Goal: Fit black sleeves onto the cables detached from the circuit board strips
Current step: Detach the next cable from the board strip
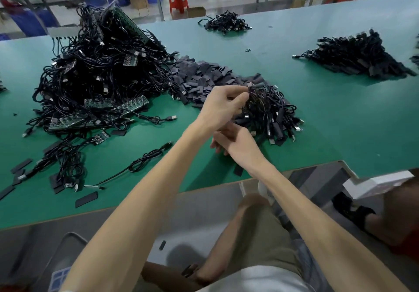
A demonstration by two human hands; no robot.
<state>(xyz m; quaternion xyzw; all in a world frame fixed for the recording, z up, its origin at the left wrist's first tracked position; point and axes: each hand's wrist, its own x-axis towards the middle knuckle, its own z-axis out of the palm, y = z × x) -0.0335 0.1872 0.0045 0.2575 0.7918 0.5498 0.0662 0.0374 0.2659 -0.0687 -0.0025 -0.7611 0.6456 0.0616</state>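
A big tangle of black cables with green circuit board strips lies on the left of the green table. Right of it spreads a heap of flat black sleeves. In front of the sleeves sits a pile of sleeved cables. My left hand reaches across to that pile, its fingertips pinching a cable at the pile's left edge. Just below it is my right hand, fingers curled toward the left. Whether my right hand holds anything is hidden by my left hand.
Two more cable piles lie at the far middle and far right. A loose coiled cable and stray sleeves lie near the front edge. Another person's leg is at the right. Red stools stand beyond the table.
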